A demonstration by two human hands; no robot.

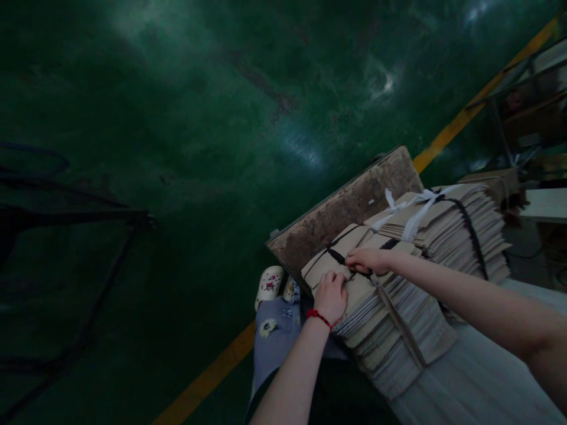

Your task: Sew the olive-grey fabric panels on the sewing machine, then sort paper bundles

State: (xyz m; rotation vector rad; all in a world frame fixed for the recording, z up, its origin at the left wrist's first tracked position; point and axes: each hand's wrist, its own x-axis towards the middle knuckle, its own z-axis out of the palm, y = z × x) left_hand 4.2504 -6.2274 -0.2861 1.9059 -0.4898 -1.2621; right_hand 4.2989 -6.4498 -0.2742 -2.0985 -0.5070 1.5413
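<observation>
A bundle of stacked brown cardboard sheets is tied round with dark straps and a brownish strip. My left hand, with a red cord bracelet at the wrist, rests on the top sheet, fingers spread and slightly bent. Just beside it, my right hand is closed round a black strap where the ties cross on top; its end sticks out past my fingers. Whether the strap is knotted there is hidden by my hand. A second bundle, tied with white strips and a black strap, sits against the first.
Both bundles sit by a worn brown board with a raised edge. My shoe is at its near corner. A dark metal frame stands at left on the green floor. Cardboard boxes and a rack are at right.
</observation>
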